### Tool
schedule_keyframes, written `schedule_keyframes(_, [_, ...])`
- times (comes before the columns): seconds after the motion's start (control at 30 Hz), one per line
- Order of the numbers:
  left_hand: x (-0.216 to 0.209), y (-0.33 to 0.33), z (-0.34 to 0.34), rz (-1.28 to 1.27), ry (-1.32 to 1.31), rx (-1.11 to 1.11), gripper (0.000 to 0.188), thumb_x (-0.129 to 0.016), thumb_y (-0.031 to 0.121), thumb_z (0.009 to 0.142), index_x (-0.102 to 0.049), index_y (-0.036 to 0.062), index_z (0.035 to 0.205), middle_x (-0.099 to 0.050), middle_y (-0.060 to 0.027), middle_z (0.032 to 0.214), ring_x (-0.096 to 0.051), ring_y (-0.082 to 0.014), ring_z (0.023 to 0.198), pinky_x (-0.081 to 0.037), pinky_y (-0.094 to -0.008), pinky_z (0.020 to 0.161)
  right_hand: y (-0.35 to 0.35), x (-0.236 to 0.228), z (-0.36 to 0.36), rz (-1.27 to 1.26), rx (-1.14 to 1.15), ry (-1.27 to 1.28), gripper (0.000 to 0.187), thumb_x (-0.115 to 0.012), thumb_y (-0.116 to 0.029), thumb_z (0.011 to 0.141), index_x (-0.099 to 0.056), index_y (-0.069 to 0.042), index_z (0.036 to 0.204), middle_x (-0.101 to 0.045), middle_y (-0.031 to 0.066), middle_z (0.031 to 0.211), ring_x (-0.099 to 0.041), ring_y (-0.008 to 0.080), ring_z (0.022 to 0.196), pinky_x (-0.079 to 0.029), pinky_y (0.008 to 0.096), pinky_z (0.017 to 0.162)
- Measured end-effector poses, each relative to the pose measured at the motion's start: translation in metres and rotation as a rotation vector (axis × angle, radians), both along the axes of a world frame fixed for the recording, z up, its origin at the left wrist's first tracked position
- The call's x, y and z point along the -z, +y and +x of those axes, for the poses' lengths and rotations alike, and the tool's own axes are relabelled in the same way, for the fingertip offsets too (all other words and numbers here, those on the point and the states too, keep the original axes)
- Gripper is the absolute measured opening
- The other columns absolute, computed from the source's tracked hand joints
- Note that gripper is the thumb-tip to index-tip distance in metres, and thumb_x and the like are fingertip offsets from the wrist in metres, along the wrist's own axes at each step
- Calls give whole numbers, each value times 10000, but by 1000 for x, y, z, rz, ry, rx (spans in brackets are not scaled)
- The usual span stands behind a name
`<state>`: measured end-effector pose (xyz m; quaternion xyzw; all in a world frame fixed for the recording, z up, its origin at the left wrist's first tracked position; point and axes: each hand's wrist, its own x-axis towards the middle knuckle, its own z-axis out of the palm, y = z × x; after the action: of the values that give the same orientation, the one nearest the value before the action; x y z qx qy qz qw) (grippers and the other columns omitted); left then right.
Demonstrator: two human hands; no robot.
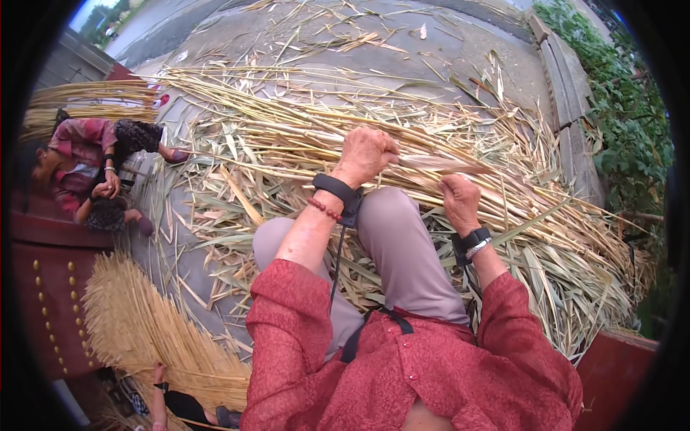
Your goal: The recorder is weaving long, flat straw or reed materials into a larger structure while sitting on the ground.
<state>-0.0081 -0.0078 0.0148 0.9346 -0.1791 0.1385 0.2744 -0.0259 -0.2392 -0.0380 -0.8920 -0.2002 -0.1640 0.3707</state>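
- Two bare hands work over the lap: the left hand [368, 154] is curled nearly closed above the stalks, the right hand [460, 203] bunched with thumb against forefinger; what either grips cannot be told.
- Long, slender, pale-yellow dry stalks [431, 151] lie just beyond the mauve-trousered knees [399, 251], their long axis slanting from far left to near right.
- Loose grey-green and tan dry leaves [560, 287] spread under and around them on the ground.
- To the left, a fan-shaped, straw-coloured sheaf [151, 309] flares toward a dark-red panel with brass studs [54, 316].
- Farther left sits a person in a patterned red top [83, 154], hands together.
- Grey slabs [564, 79] edge the far right, beside leafy green plants [629, 115].
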Motion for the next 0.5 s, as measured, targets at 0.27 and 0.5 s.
schedule_keyframes(0.27, [-71, 48, -10, -1334, 4, 67, 128, -659, 99, 776, -648, 11, 869, -640, -87, 715, -580, -133, 575, -438, -213, 519, -9, 14, 5, -6, 52, -12, 40, -624, -59, 716, -585, -62, 707, -583, 101, 681, -549, 291, 652, -427, 365, 578])
schedule_keyframes(0.5, [-88, 131, -26, -1748, -333, 180, 90, -638, 128, 798, -640, 39, 814, -611, -63, 688, -408, -59, 476, -301, -176, 432, -20, 27, 12, -41, 122, -10, 47, -628, -91, 725, -597, -56, 722, -576, 122, 654, -563, 291, 610, -428, 352, 558])
